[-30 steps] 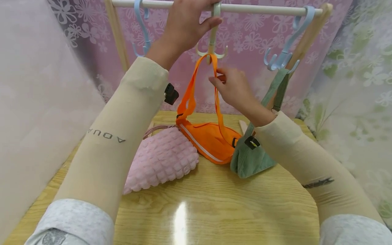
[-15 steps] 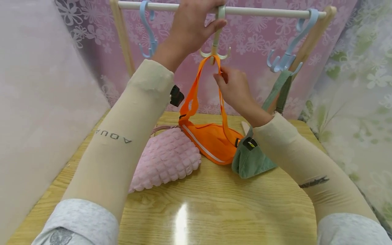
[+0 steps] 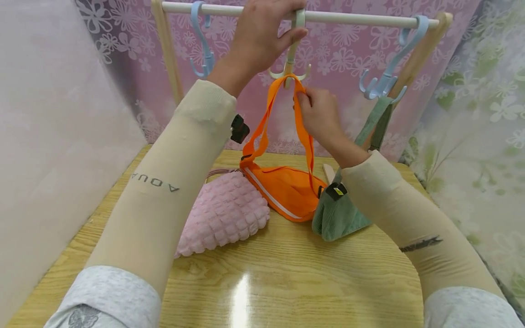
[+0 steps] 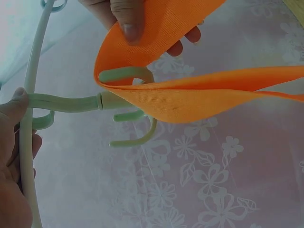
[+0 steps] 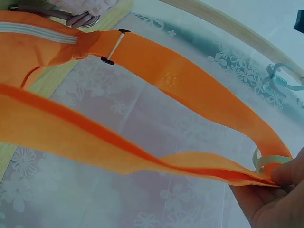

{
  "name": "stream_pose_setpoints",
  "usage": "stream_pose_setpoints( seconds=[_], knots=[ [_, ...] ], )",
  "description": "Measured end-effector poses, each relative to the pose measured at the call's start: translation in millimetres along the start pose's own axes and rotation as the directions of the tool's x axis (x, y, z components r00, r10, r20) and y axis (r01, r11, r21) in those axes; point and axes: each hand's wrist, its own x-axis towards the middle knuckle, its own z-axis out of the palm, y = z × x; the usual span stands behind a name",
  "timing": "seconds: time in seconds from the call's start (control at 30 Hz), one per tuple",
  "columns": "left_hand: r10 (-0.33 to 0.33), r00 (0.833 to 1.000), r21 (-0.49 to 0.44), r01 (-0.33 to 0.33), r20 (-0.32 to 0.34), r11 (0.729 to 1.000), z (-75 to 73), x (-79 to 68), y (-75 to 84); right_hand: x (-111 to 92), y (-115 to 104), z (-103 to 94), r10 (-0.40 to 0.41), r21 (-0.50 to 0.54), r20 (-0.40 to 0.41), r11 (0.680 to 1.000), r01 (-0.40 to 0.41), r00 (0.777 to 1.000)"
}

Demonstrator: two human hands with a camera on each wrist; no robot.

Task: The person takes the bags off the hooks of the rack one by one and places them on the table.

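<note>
An orange waist bag (image 3: 287,189) stands on the table, its strap (image 4: 190,99) looped over one prong of a pale green hook (image 4: 71,103) that hangs from a white rail (image 3: 361,17). My left hand (image 3: 262,38) grips the rail and the top of this hook, thumb against the hook's stem. Just below the prongs, my right hand (image 3: 320,116) pinches the strap between thumb and fingers. In the right wrist view the right hand (image 5: 275,199) shows at the corner, with the strap twisting away from it.
A quilted pink bag (image 3: 227,214) lies left of the orange one. A green corduroy bag (image 3: 342,214) hangs by its strap from a blue hook (image 3: 383,82) on the right. Another blue hook (image 3: 203,45) is at left. Wooden posts (image 3: 168,54) carry the rail.
The right hand has shifted its grip on the strap, fingers now more curled round it, and the strap's right side has turned flatter. The left hand stays at the hook. The view has shifted slightly.
</note>
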Motion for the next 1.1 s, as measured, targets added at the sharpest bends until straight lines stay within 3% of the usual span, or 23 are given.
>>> stream_pose_setpoints(
  seconds=[0.6, 1.1],
  knots=[
    [-0.011, 1.0, -0.002, 0.011, 0.019, 1.0, -0.7, -0.1, 0.4, -1.5, -21.8, -16.4, 0.035, 0.095, 0.006, 0.995, -0.035, 0.999],
    [-0.001, 1.0, 0.016, 0.001, 0.03, 1.0, -0.7, 0.4, 0.5, -8.9, -26.0, -32.9, 0.033, 0.16, -0.012, 0.987, -0.03, 0.999]
  ],
)
